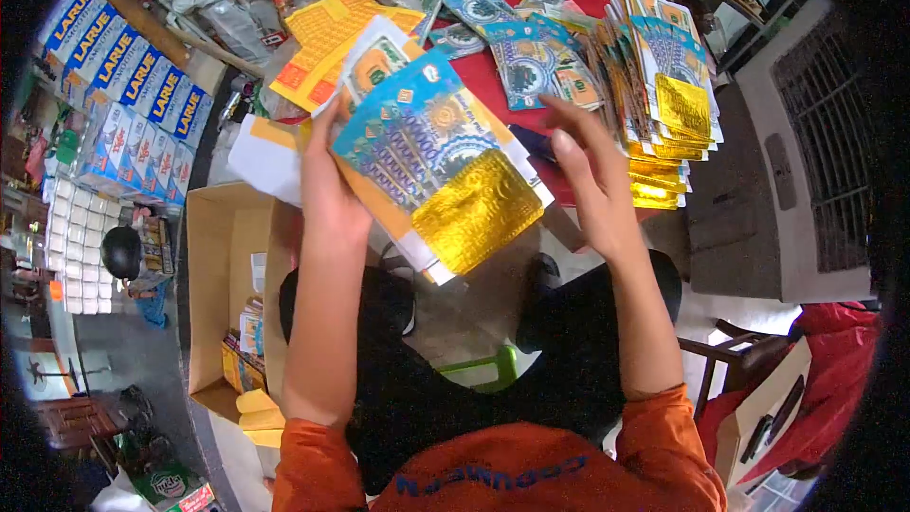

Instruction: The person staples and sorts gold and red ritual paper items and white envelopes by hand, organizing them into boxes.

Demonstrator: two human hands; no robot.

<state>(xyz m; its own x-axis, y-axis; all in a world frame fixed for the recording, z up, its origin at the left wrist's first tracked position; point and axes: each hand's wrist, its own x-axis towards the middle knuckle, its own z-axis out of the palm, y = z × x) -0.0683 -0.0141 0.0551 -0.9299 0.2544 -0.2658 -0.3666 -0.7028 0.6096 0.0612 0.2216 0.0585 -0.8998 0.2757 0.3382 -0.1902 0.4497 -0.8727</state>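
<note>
My left hand [334, 175] is wrapped round the left edge of a fanned stack of joss paper [403, 147], held tilted above my knees. Blue printed notes make up its upper part, and a shiny gold foil sheet [479, 213] covers its lower right corner. White and orange sheets stick out behind them. To the right, my right hand [597, 171] is open, fingers apart, with nothing visible in it. It is close to the stack but not touching it. Past its fingertips, a blue joss paper bundle [540, 62] lies on the red table [588, 2].
A tall pile of similar joss paper sets [664, 85] stands at the table's right. Yellow printed sheets [351, 24] lie at the back left. Beside my left leg is an open cardboard box [213, 275] with papers inside. Blue beer cartons [123, 62] are stacked at far left.
</note>
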